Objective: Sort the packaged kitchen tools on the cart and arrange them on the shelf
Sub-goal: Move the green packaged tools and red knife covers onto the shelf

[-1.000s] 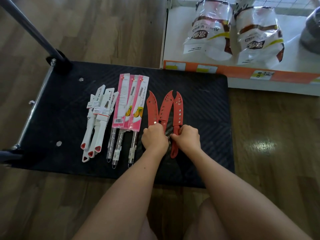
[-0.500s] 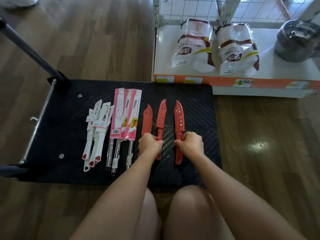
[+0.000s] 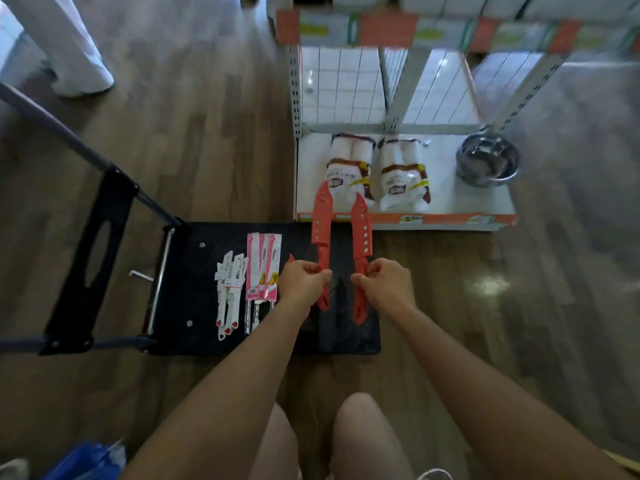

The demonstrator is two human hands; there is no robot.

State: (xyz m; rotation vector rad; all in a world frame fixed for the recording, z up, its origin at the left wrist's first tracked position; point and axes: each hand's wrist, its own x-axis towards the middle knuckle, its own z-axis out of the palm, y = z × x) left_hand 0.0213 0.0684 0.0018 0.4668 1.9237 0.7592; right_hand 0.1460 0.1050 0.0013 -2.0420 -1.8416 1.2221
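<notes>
My left hand (image 3: 302, 282) grips the handle of a red sheathed knife (image 3: 322, 223), held up with its tip toward the shelf. My right hand (image 3: 388, 282) grips a second red knife (image 3: 362, 230) the same way. The tip of a third red knife (image 3: 290, 258) peeks out behind my left hand, over the black cart (image 3: 194, 292). On the cart lie white peelers (image 3: 228, 292) and pink-carded tools (image 3: 263, 268). The white bottom shelf (image 3: 311, 188) stands beyond the cart.
Two white bagged packs (image 3: 349, 168) and a steel bowl (image 3: 488, 161) sit on the bottom shelf. The cart's handle frame (image 3: 93, 244) rises at left. A person's white-clad leg (image 3: 65, 46) stands far left. A blue bag (image 3: 83, 459) lies near my knees.
Both hands have lifted a red knife each off the cart and raised them toward the shelf. My head has risen, so more of the shelf shows.
</notes>
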